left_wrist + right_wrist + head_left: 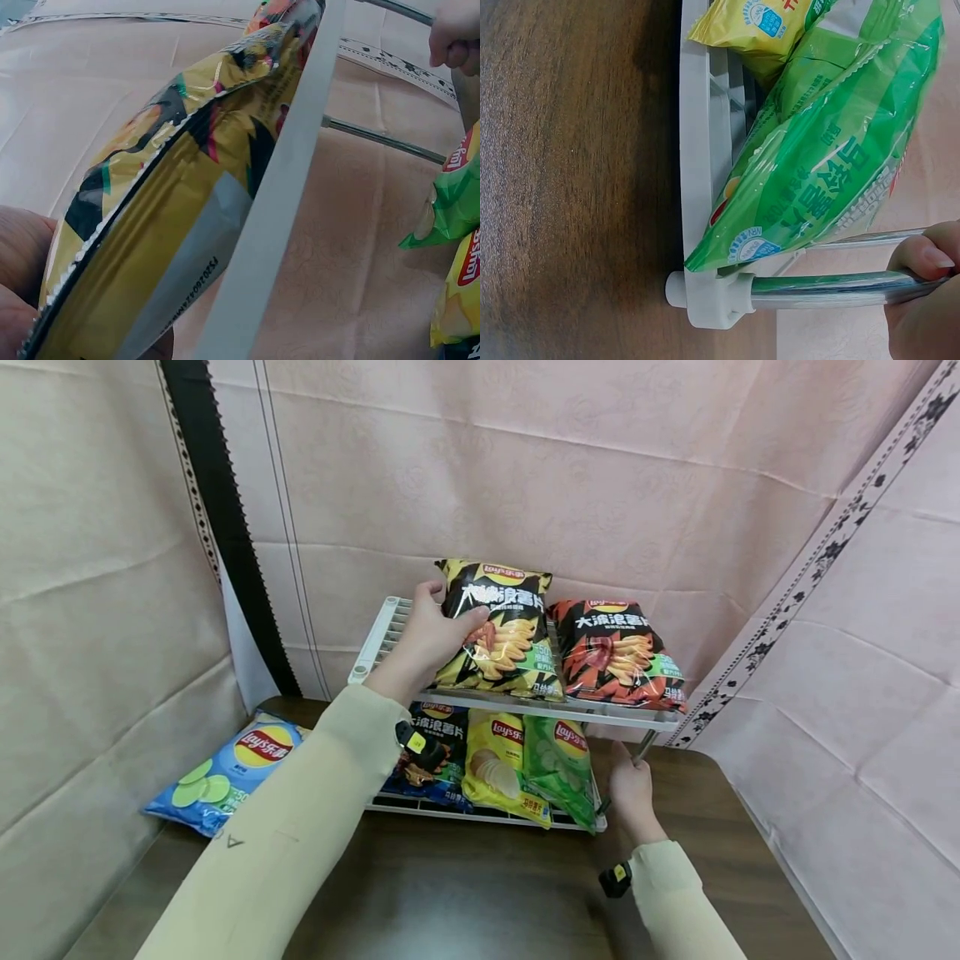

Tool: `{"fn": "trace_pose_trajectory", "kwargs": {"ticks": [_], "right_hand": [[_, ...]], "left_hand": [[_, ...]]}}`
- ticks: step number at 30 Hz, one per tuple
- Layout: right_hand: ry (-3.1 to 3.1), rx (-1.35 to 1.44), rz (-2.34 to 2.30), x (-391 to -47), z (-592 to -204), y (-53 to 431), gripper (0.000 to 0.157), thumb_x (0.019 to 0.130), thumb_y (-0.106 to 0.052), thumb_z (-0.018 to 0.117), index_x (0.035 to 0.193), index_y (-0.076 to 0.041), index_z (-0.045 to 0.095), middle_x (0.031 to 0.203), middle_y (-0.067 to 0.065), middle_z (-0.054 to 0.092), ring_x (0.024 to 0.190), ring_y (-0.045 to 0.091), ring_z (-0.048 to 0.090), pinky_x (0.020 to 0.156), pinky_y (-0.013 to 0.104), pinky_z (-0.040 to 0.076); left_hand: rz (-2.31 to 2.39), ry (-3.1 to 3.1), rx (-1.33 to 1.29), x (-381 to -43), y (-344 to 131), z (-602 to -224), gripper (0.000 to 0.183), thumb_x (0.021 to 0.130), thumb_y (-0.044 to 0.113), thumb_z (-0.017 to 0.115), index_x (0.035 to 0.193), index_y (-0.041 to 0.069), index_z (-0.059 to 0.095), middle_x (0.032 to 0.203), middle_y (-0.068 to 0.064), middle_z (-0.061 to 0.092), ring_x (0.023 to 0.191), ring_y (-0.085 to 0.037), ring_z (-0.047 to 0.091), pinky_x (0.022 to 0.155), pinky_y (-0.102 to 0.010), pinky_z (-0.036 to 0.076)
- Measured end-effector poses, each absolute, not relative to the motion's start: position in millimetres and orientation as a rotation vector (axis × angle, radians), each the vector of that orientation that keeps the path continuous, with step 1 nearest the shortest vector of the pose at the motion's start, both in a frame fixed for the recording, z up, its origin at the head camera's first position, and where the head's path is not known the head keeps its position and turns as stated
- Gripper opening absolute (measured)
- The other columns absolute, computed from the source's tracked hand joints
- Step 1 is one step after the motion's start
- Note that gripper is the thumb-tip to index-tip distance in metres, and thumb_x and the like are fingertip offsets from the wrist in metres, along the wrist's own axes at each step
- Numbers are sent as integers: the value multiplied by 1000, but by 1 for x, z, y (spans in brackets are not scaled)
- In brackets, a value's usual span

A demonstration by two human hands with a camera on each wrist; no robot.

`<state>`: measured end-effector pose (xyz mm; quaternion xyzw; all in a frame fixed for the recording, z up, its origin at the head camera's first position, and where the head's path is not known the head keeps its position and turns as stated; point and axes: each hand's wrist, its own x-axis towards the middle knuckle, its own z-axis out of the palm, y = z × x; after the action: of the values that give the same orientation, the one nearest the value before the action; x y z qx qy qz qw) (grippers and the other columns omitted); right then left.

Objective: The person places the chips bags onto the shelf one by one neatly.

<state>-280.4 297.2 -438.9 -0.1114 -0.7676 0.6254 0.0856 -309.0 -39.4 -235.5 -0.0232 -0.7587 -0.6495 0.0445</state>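
My left hand (pixel 438 631) grips the left side of a gold-and-black bag of Lay's chips (pixel 504 639), thumb across its front. The bag stands on the upper shelf (pixel 480 700) of a white two-tier rack, its bottom edge at the front rail. To its right a red-and-black chip bag (pixel 618 656) leans back on the same shelf. My right hand (pixel 632 789) holds the rack's front right metal post (pixel 832 291), fingers curled round it. On the lower tier stand a dark blue bag (pixel 431 756), a yellow bag (pixel 504 764) and a green bag (pixel 561 768).
A light blue chip bag (pixel 232 768) lies on the brown wooden table (pixel 450 885) left of the rack, partly behind my left sleeve. Pale cloth walls (pixel 570 468) enclose the table at the back and both sides. The upper shelf's left end (pixel 382 631) shows bare slats.
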Motion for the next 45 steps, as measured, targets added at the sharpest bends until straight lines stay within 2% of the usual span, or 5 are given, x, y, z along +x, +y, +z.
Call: {"fn": "trace_pose_trajectory", "kwargs": {"ticks": [7,14,22,37,45], "right_hand": [[-2268,-350,1913,-281,-439,297,53,103,-48,34,60,-18,40,54,-2,36,43,16,33,46,32,32],[-2270,-326,1882,-280,-439,295,54,102,-53,34,61,-19,41,53,-3,37,42,15,33,43,31,31],[-2249,-347,1883,-281,-439,293,53,102,-51,36,60,-18,39,51,-4,35,41,14,31,42,30,30],[-2280,-308,1851,-279,-439,298,55,102,-53,34,58,-19,39,50,-5,35,40,13,31,40,30,29],[-2288,-318,1845,-280,-439,297,55,101,-55,33,60,-18,39,51,-5,35,40,14,30,41,31,30]], "left_hand": [[-1903,-2418,-71,-312,-37,-236,77,93,39,63,152,18,19,155,-9,23,139,-27,28,108,-42,30],[-1842,-2608,-291,-308,-39,-236,94,87,54,65,156,21,9,153,-8,27,137,-29,31,106,-47,32],[-1764,-2704,-343,-301,-49,-239,108,82,62,65,156,23,-3,161,-6,3,145,-30,10,110,-52,22],[-1526,-2708,-392,-292,-72,-243,93,84,70,55,155,28,12,155,-11,25,135,-30,37,102,-52,37],[-1352,-2694,-405,-279,-113,-243,97,85,73,50,156,23,7,159,-9,15,137,-34,33,101,-56,37]]}}
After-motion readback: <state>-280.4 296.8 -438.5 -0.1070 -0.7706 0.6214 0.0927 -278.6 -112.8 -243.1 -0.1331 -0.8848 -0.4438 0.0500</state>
